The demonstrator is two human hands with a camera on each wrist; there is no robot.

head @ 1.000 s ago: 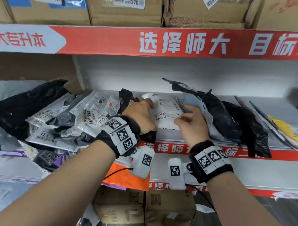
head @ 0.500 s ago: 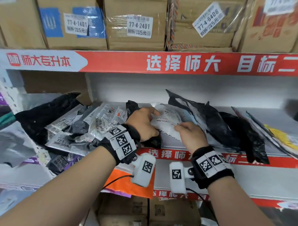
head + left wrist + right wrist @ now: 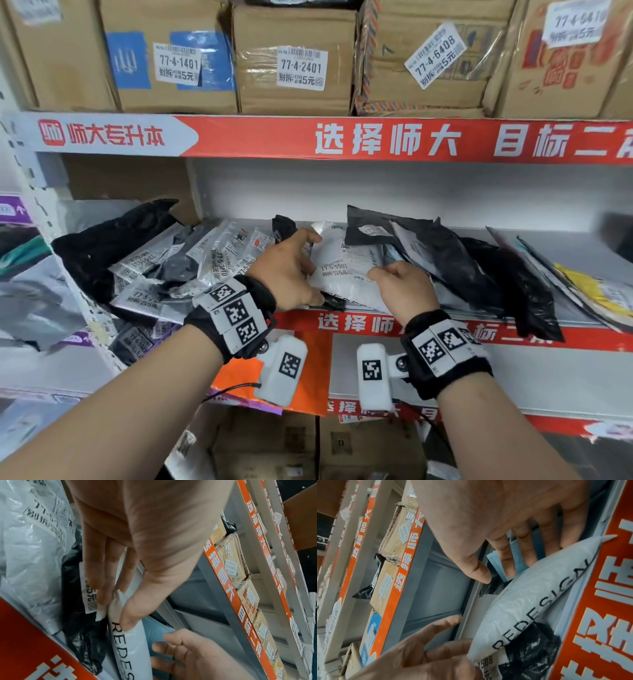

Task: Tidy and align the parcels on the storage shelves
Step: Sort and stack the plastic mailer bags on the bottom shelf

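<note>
A white padded parcel with a printed label leans at mid-shelf. It shows edge-on in the left wrist view and in the right wrist view. My left hand pinches its left corner between thumb and fingers. My right hand is at its right side, where the straight fingers slip behind it against a blue parcel. The thumb stays off it. A crumpled black bag lies under the parcel's front edge.
Labelled white and grey parcels lie heaped to the left. Black bags and a yellow parcel lean to the right. Cardboard boxes fill the shelf above. An orange parcel hangs over the lower shelf, below the red shelf edge.
The white parcel has been tipped up from lying flat. My right hand slid from its top to its lower right side, and my left hand kept its hold. The head view tilted upward.
</note>
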